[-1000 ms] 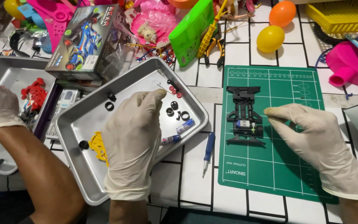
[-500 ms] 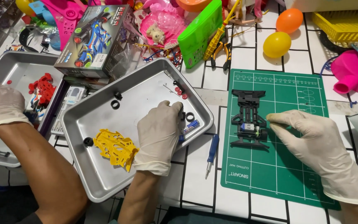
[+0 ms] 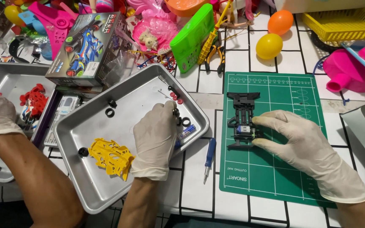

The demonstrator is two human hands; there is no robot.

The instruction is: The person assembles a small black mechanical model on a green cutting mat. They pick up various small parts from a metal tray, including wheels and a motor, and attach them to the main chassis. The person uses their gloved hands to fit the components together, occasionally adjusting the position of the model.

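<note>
Head view: grey box (image 3: pixel 85 46) upper-left.

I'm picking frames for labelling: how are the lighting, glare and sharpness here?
Head view: even, bright light, soft shadows; mild sheen on the silver metal tray; left hand and right hand in white gloves sharp, as is the black toy car chassis; edges slightly bowed.

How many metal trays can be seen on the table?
2. One tray lies in the middle, where the left hand reaches inside. The other tray lies at the far left, partly covered by a box.
</note>
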